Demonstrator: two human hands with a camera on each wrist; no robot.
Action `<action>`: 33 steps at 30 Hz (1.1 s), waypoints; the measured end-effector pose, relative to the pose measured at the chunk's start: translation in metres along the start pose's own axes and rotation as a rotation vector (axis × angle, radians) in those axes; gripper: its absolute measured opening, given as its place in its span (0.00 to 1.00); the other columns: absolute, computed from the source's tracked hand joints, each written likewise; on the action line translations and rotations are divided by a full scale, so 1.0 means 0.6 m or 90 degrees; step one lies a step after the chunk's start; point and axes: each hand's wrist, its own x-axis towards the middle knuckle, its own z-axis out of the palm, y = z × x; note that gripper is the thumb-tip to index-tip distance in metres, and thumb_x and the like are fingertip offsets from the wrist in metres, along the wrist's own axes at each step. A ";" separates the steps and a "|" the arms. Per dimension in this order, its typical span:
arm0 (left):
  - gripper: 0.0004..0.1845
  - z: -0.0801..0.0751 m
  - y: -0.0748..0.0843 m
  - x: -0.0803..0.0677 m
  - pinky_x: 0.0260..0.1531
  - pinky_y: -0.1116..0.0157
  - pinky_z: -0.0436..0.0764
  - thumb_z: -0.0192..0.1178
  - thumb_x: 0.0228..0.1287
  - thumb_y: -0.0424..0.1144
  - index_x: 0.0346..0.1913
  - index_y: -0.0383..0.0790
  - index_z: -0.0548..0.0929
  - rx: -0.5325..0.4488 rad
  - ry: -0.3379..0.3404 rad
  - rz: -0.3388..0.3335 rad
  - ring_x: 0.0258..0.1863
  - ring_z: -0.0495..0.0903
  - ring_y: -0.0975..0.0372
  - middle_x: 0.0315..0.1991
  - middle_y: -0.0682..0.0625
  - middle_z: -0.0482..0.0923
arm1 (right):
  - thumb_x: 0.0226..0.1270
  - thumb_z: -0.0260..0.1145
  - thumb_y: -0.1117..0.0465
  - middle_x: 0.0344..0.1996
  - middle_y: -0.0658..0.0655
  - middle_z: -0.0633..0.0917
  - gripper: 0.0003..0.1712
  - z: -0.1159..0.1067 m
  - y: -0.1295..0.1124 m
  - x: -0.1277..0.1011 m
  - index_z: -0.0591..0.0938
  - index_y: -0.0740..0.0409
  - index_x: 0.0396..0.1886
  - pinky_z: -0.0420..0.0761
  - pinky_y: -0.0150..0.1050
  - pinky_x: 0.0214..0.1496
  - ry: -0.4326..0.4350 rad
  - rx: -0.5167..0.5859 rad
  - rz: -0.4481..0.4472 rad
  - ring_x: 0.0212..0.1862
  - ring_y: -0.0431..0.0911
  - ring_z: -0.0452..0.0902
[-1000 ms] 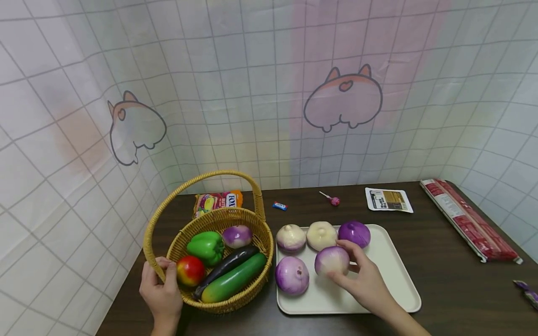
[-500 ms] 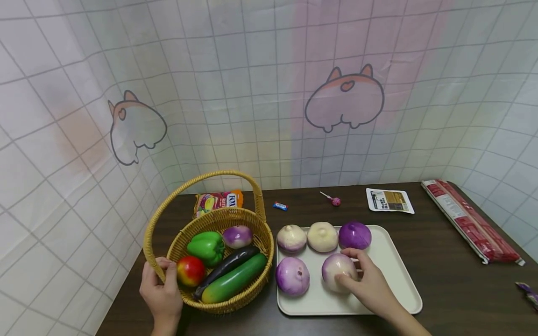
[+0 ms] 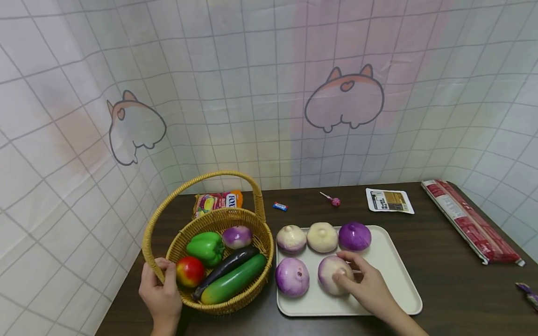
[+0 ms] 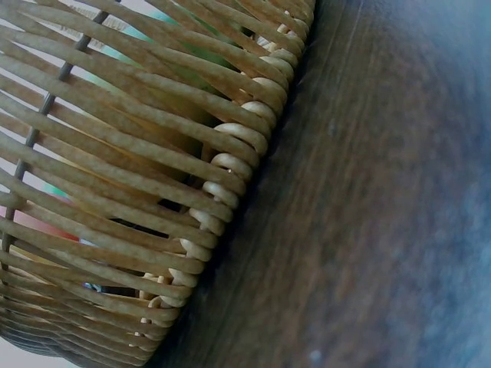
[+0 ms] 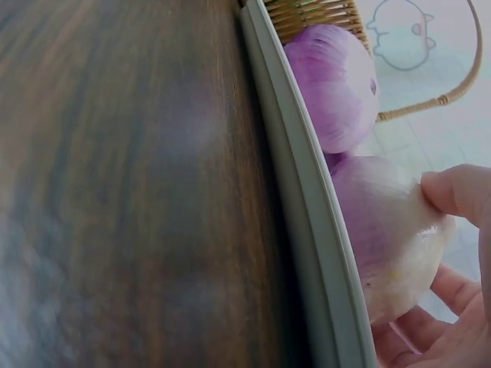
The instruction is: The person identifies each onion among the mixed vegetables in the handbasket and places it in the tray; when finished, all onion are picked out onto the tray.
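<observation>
The right hand (image 3: 370, 289) grips a pale purple onion (image 3: 332, 274) resting on the white tray (image 3: 395, 280), fingers curled around it. The left hand (image 3: 161, 291) clasps the wicker basket (image 3: 248, 291) at its rim.

tray's right half (image 3: 395, 284) lies free; onions (image 3: 322, 237) crowd its left.

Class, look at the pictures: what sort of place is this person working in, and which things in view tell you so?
Probably a staged tabletop set, not a real kitchen. A cartoon-printed sheet hangs as the backdrop, and a dark wooden table holds a wicker basket of glossy, toy-like vegetables and a tray of onions.
</observation>
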 end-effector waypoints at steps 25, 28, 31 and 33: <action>0.06 -0.012 -0.053 -0.004 0.40 0.72 0.71 0.59 0.57 0.18 0.25 0.21 0.75 0.009 -0.031 -0.031 0.36 0.75 0.64 0.33 0.45 0.76 | 0.62 0.71 0.60 0.51 0.58 0.83 0.22 -0.007 -0.003 0.000 0.80 0.61 0.55 0.81 0.38 0.50 0.011 -0.001 -0.021 0.50 0.48 0.80; 0.06 -0.012 -0.056 -0.005 0.40 0.72 0.71 0.59 0.57 0.18 0.24 0.22 0.75 0.004 -0.031 -0.035 0.36 0.75 0.64 0.33 0.45 0.76 | 0.65 0.69 0.59 0.53 0.57 0.83 0.20 -0.014 -0.011 0.003 0.80 0.61 0.55 0.80 0.40 0.54 0.028 -0.019 -0.031 0.54 0.49 0.78; 0.06 -0.011 -0.055 -0.004 0.40 0.72 0.71 0.58 0.57 0.17 0.24 0.22 0.75 0.004 -0.026 -0.030 0.35 0.75 0.65 0.32 0.43 0.76 | 0.65 0.68 0.61 0.52 0.56 0.83 0.19 -0.019 -0.022 0.007 0.80 0.61 0.54 0.79 0.37 0.54 0.049 -0.032 -0.063 0.55 0.45 0.78; 0.07 -0.010 -0.049 -0.004 0.40 0.73 0.71 0.58 0.56 0.15 0.24 0.22 0.74 0.004 -0.017 -0.023 0.35 0.74 0.66 0.31 0.42 0.75 | 0.64 0.69 0.62 0.52 0.54 0.84 0.18 -0.019 -0.032 0.011 0.80 0.60 0.54 0.78 0.34 0.54 0.057 -0.036 -0.093 0.55 0.42 0.78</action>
